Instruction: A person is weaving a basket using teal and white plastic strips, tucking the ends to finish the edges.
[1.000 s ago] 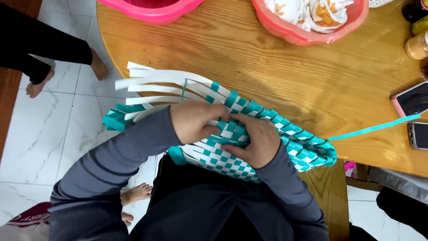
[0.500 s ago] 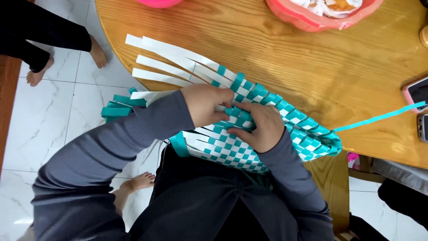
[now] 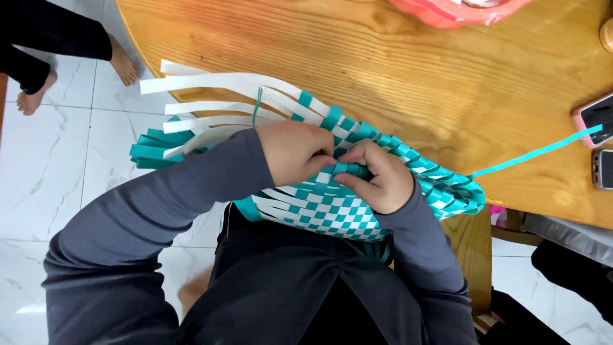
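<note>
A half-woven mat of teal and white strips (image 3: 332, 211) lies across my lap and the edge of a round wooden table (image 3: 396, 70). Loose white strips (image 3: 217, 86) and teal strip ends (image 3: 150, 153) fan out to the left. My left hand (image 3: 295, 151) presses on the weave with fingers curled on a strip. Touching it, my right hand (image 3: 378, 176) pinches a teal strip at the weave's middle. One long teal strip (image 3: 536, 152) trails off to the right over the table.
A pink basin (image 3: 460, 11) sits at the table's far edge. Two phones (image 3: 597, 115) (image 3: 603, 169) lie at the right. Another person's bare feet (image 3: 121, 61) stand on the white tiled floor at upper left. My own foot (image 3: 191, 291) shows below.
The view has shifted, so the table and weave sit higher and closer. Both hands have stayed together on the middle of the weave, working the strips.
</note>
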